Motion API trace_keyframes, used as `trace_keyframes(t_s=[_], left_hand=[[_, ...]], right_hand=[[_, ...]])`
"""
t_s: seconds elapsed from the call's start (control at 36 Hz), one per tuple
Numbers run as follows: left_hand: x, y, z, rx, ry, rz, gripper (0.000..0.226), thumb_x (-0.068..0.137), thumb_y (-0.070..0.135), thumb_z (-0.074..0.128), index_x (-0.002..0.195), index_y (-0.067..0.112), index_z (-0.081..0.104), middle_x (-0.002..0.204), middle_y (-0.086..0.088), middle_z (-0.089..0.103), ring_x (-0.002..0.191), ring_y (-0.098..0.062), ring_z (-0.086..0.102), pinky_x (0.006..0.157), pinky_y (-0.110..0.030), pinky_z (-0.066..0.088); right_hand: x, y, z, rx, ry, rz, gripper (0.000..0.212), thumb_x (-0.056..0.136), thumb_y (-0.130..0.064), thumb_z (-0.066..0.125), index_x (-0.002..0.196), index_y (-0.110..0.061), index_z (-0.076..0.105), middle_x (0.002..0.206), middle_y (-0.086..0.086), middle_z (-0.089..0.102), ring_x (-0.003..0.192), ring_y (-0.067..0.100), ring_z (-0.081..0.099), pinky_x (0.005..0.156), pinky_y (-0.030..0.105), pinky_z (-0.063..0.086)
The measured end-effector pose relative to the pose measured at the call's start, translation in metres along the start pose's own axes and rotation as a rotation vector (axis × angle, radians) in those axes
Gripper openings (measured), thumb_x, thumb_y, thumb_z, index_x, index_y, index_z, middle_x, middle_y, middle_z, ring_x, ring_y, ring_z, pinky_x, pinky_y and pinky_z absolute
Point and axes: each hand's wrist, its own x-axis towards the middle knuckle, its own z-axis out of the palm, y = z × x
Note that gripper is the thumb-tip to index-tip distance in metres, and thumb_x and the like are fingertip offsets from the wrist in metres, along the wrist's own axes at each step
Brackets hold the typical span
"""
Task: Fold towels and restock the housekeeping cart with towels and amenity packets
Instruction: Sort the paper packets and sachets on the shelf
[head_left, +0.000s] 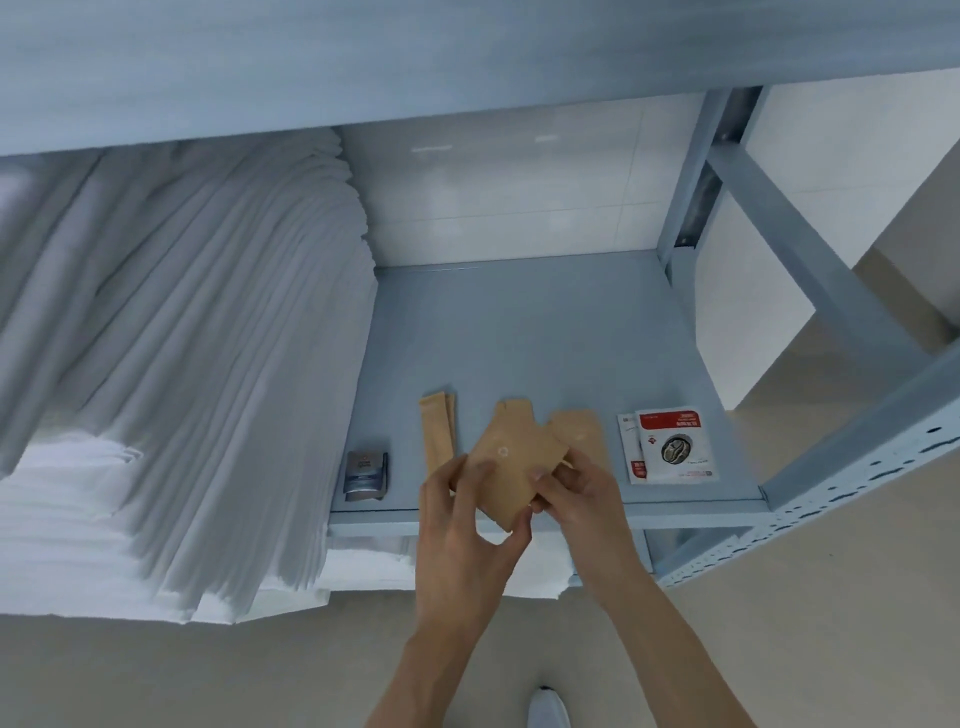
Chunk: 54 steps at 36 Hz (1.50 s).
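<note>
Both my hands hold a fanned bunch of tan amenity packets (511, 467) over the front edge of the grey-blue shelf (530, 332). My left hand (467, 535) grips the bunch from the left and below. My right hand (576, 493) pinches its right side. A narrow tan packet pair (438, 434) lies on the shelf just left of the bunch. A small dark silver packet stack (366, 475) sits further left. Red-and-white packets (670, 447) lie at the shelf's right. A tall stack of folded white towels (171, 374) fills the shelf's left half.
The upper shelf (363, 57) hangs overhead. A metal upright (696, 176) and a perforated rail (841, 478) frame the right side. More white towels (374, 571) lie on the level below. Beige floor and a white shoe (548, 709) are underneath.
</note>
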Motion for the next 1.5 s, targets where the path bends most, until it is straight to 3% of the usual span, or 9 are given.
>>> trace_keyframes(t_s=[0.06,0.25,0.33,0.47,0.61,0.94,1.19,1.33,1.5], left_hand=[[0.003,-0.009,-0.001,0.035,0.018,-0.047,0.064,0.068,0.031,0.089,0.125,0.022,0.06,0.13,0.001,0.051,0.115,-0.013,0.053,0.074,-0.003,0.035],[0.02,-0.066,-0.007,0.152,-0.064,-0.241,0.067,0.082,0.033,0.081,0.139,0.013,0.052,0.147,-0.008,0.047,0.132,-0.026,0.048,0.091,-0.031,0.049],[0.036,-0.098,-0.018,0.14,-0.138,-0.273,0.057,0.09,0.022,0.072,0.141,0.012,0.049,0.15,-0.006,0.045,0.136,-0.026,0.044,0.105,-0.031,0.042],[0.078,-0.15,-0.036,0.171,-0.329,-0.282,0.047,0.093,0.013,0.065,0.137,0.02,0.051,0.143,-0.002,0.046,0.127,-0.023,0.049,0.102,-0.026,0.04],[0.132,-0.205,-0.023,0.246,-0.244,-0.242,0.047,0.086,-0.003,0.059,0.129,0.016,0.059,0.138,-0.007,0.048,0.122,-0.029,0.049,0.096,-0.039,0.05],[0.19,-0.273,0.032,0.654,-0.141,-0.046,0.037,0.094,-0.007,0.043,0.126,0.011,0.049,0.127,-0.011,0.052,0.116,-0.027,0.05,0.085,-0.033,0.042],[0.194,-0.276,0.032,0.605,-0.148,-0.063,0.032,0.093,-0.011,0.046,0.114,0.008,0.06,0.124,-0.009,0.055,0.117,-0.021,0.05,0.08,-0.027,0.039],[0.188,-0.257,0.023,0.526,-0.135,-0.167,0.037,0.093,-0.009,0.046,0.122,0.008,0.061,0.127,-0.01,0.056,0.118,-0.023,0.05,0.087,-0.028,0.041],[0.15,-0.198,-0.005,0.178,-0.096,-0.328,0.036,0.094,-0.003,0.048,0.125,0.006,0.063,0.132,-0.012,0.057,0.114,-0.026,0.056,0.092,-0.026,0.04]], right_hand=[[0.006,0.004,0.011,-0.061,-0.047,0.031,0.017,0.093,-0.002,0.062,0.104,-0.011,0.072,0.093,0.013,0.075,0.082,0.034,0.067,0.077,0.043,0.055],[0.069,0.025,0.061,-0.347,-0.084,0.214,0.021,0.087,0.003,0.055,0.077,-0.01,0.068,0.068,0.005,0.066,0.058,0.011,0.061,0.05,0.018,0.048],[0.108,0.037,0.087,-0.447,-0.091,0.236,0.017,0.084,0.009,0.052,0.085,0.0,0.067,0.076,0.013,0.058,0.069,0.022,0.055,0.058,0.028,0.047],[0.167,0.059,0.137,-0.644,-0.11,0.203,0.021,0.083,0.008,0.049,0.076,-0.007,0.062,0.074,0.012,0.061,0.073,0.025,0.062,0.068,0.037,0.054],[0.224,0.084,0.18,-0.752,-0.116,0.051,0.051,0.087,-0.002,0.061,0.134,-0.02,0.05,0.109,0.016,0.067,0.098,0.031,0.067,0.089,0.04,0.055],[0.325,0.146,0.188,-0.947,-0.143,-0.13,0.05,0.086,-0.008,0.07,0.134,-0.008,0.055,0.124,0.015,0.064,0.116,0.028,0.061,0.092,0.027,0.048],[0.32,0.144,0.204,-1.463,-0.099,-0.31,0.044,0.095,-0.026,0.059,0.129,0.0,0.049,0.133,0.021,0.044,0.125,0.035,0.038,0.104,0.034,0.033],[0.295,0.12,0.193,-1.33,-0.093,-0.358,0.049,0.093,-0.012,0.055,0.14,-0.003,0.043,0.137,0.018,0.04,0.131,0.033,0.034,0.107,0.035,0.035],[0.23,0.065,0.142,-1.138,-0.039,-0.43,0.035,0.09,-0.004,0.056,0.125,-0.005,0.058,0.127,0.014,0.048,0.123,0.028,0.045,0.098,0.037,0.044]])
